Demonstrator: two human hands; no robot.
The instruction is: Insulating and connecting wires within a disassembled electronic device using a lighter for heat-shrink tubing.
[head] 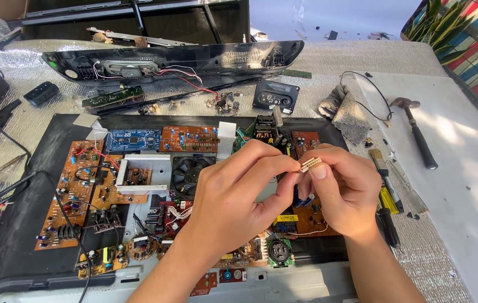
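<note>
My left hand [239,191] and my right hand [343,188] meet over the middle of an opened electronic device. Together they pinch a small beige connector piece [310,164] between thumbs and fingertips, held a little above the boards. Beneath the hands lies the black chassis [20,224] filled with brown circuit boards [70,191], a blue board [132,140], a small black fan [189,171] and a white metal bracket [138,168]. My hands hide part of the boards on the right.
A detached black front panel [171,60] with wires lies behind the chassis. To the right are a grey rag [347,115], a hammer [419,134], a paint brush [381,163] and screwdrivers [388,210]. A white sheet [463,168] covers the right side. Cables and a tool lie at the left edge.
</note>
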